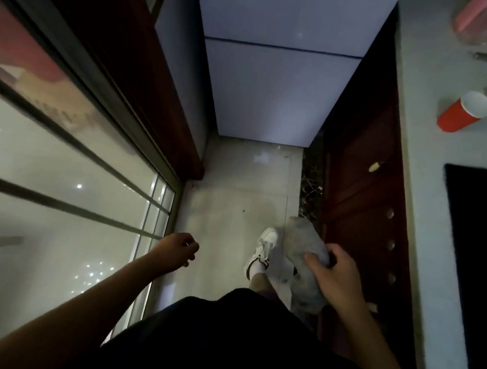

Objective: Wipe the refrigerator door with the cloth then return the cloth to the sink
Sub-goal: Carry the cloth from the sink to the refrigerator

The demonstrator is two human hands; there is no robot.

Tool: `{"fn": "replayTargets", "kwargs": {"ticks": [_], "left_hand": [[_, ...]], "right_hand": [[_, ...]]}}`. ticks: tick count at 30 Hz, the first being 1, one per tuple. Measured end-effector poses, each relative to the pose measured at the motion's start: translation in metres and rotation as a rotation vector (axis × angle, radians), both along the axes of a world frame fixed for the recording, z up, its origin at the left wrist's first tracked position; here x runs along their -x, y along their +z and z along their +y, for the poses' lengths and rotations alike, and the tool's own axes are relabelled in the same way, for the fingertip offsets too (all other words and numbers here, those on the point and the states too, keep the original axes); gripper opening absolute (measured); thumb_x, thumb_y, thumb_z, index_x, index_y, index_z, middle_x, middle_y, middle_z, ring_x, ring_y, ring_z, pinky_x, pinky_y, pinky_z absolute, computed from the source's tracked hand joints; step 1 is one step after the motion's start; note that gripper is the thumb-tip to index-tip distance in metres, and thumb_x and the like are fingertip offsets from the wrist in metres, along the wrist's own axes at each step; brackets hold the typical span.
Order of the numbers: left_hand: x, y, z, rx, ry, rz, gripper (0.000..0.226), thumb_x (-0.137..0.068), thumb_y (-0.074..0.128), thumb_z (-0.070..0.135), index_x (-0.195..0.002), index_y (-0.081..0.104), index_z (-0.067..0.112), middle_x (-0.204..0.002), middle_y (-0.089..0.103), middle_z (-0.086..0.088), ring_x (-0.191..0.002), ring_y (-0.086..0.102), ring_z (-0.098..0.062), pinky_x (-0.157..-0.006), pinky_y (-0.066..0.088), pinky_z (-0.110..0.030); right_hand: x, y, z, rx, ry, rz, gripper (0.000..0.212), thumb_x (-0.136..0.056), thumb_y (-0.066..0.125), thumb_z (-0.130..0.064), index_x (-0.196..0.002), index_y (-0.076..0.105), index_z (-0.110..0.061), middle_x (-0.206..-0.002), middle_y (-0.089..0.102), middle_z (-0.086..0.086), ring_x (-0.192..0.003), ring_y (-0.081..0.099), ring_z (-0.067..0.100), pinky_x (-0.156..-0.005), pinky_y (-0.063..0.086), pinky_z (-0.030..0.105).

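Cloth (304, 256), grey and crumpled, runs lengthwise toward the refrigerator door (268, 93); your right hand (332, 276) grips its middle, your left hand (177, 250) curls loosely, empty.

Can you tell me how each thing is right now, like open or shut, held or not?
Fridge door: shut.
Cloth: bunched, held in the right hand, off the fridge.
Left hand: loosely curled, holding nothing.
Red cup: upright on the counter.
Cabinet door: shut.
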State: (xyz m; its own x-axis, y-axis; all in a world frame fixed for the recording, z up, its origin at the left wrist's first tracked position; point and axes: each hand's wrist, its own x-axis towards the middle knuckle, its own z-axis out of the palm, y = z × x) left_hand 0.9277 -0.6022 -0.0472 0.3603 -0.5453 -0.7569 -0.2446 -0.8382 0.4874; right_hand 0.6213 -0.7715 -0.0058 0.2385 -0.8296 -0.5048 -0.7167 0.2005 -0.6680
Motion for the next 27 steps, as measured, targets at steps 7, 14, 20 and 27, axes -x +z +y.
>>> {"fn": "replayTargets", "kwargs": {"ticks": [7, 14, 20, 27], "left_hand": [[-0.043, 0.001, -0.042, -0.124, 0.388, 0.003, 0.019, -0.099, 0.048, 0.006, -0.088, 0.061, -0.004, -0.079, 0.063, -0.021, -0.053, 0.056, -0.023, -0.036, 0.038, -0.015], [-0.084, 0.009, -0.086, -0.136, 0.64, 0.052, 0.022, -0.099, 0.05, 0.008, -0.083, 0.063, 0.001, -0.072, 0.064, -0.015, -0.047, 0.058, -0.019, -0.043, 0.035, -0.018], [-0.142, -0.001, -0.163, -0.119, 0.61, 0.106, 0.017, -0.098, 0.052, 0.009, -0.088, 0.063, 0.0, -0.076, 0.065, -0.016, -0.055, 0.058, -0.024, -0.05, 0.035, -0.022], [-0.212, -0.005, -0.291, -0.018, 0.346, 0.111, 0.018, -0.102, 0.049, 0.01, -0.09, 0.063, 0.007, -0.074, 0.066, -0.01, -0.047, 0.058, -0.012, -0.052, 0.037, -0.023]], "right_hand": [[-0.084, -0.005, -0.137, -0.082, 0.162, -0.043, 0.02, -0.088, 0.078, -0.027, -0.097, 0.066, -0.015, -0.094, 0.07, 0.004, -0.088, 0.067, 0.02, -0.069, 0.051, 0.032], [-0.184, 0.023, -0.247, -0.022, 0.384, -0.081, 0.019, -0.089, 0.076, -0.028, -0.096, 0.063, -0.016, -0.086, 0.064, -0.007, -0.078, 0.061, 0.006, -0.065, 0.05, 0.029], [-0.229, 0.02, -0.3, -0.021, 0.324, -0.086, 0.019, -0.088, 0.077, -0.03, -0.097, 0.065, -0.02, -0.089, 0.067, -0.009, -0.081, 0.064, 0.006, -0.066, 0.051, 0.029], [-0.241, 0.024, -0.333, 0.025, 0.154, -0.018, 0.023, -0.089, 0.075, -0.028, -0.102, 0.065, -0.014, -0.095, 0.067, 0.004, -0.089, 0.065, 0.02, -0.074, 0.052, 0.037]]}}
